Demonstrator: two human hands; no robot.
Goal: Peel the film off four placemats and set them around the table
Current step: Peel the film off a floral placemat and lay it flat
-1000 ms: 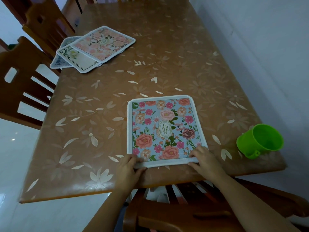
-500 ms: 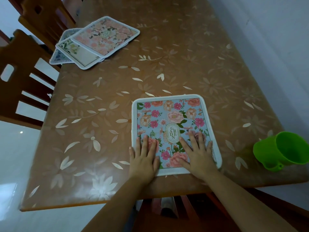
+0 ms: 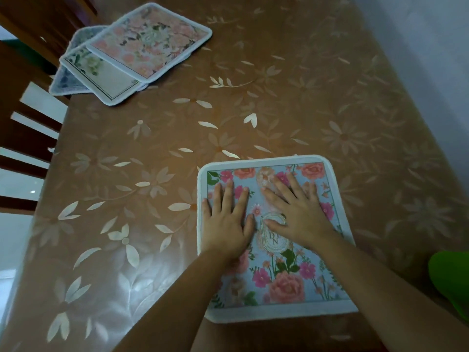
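A blue floral placemat (image 3: 284, 283) with a white border lies flat near the table's front edge. My left hand (image 3: 227, 217) rests palm down on its left half, fingers spread. My right hand (image 3: 294, 209) presses flat on its middle, beside the left hand, over the oval emblem. Neither hand holds anything. At the far left of the table, three more placemats (image 3: 142, 49) lie in a loose overlapping stack, a pink floral one on top.
The brown table (image 3: 177, 153) has a glossy flower-patterned cover. A green cup (image 3: 451, 278) sits at the right edge, partly cut off. Wooden chairs (image 3: 22, 138) stand along the left side. A pale wall runs along the right.
Both hands have slid from the placemat's near edge up across it to its middle and upper half, staying flat. The camera has moved closer to the table.
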